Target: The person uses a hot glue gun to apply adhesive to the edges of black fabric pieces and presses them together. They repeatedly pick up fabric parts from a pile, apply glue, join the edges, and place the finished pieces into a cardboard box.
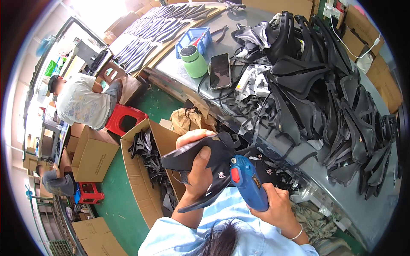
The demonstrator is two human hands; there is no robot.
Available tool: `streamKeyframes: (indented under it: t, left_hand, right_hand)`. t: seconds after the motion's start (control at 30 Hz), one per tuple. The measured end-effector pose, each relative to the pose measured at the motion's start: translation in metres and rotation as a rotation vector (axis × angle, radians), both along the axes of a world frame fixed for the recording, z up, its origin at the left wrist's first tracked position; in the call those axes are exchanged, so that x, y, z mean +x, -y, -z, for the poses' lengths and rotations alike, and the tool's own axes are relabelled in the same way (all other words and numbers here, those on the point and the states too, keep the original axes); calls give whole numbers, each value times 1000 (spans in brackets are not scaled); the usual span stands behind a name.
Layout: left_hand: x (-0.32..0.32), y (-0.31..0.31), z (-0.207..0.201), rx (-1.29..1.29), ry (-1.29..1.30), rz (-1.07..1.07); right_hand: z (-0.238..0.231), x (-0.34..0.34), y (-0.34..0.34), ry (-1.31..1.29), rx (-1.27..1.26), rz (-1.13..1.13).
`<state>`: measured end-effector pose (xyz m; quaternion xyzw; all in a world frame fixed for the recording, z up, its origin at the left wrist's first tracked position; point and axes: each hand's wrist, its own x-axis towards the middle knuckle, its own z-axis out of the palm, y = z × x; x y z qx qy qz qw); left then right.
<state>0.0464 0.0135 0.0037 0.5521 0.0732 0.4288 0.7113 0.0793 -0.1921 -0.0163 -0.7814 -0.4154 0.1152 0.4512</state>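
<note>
My left hand (pixel 198 170) is closed round a black curved padded piece (pixel 183 158), something like a bicycle saddle in shape, and holds it up in front of my chest. A strap-like black part hangs from it toward my lap. In my right hand (pixel 276 205) is a blue handheld tool (pixel 252 185) with a red button. Its head points up and left, close to the black piece; whether they touch I cannot tell. On the metal table (pixel 341 213) to my right lies a large heap of similar black pieces (pixel 301 77).
A phone (pixel 220 71), a green bottle (pixel 193 62) and a blue basket (pixel 194 40) stand on the table. Flat dark pieces (pixel 158 25) lie in rows beyond. An open carton (pixel 141 179) of black parts is at my left. Two people sit farther left near red stools (pixel 124 120).
</note>
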Motion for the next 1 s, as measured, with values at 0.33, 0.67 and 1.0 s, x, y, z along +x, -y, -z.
streamKeyframes:
  t: [0.33, 0.67, 1.0]
  left_hand:
    - [-4, 13, 12, -3, -18, -5]
    - [-16, 5, -6, -124, -190, 213]
    - [-20, -12, -19, 216, -561, 404]
  right_hand:
    - [-7, -1, -4, -94, 28, 11]
    - [-4, 0, -1, 169, -16, 51]
    - [-7, -2, 1, 211, -16, 9]
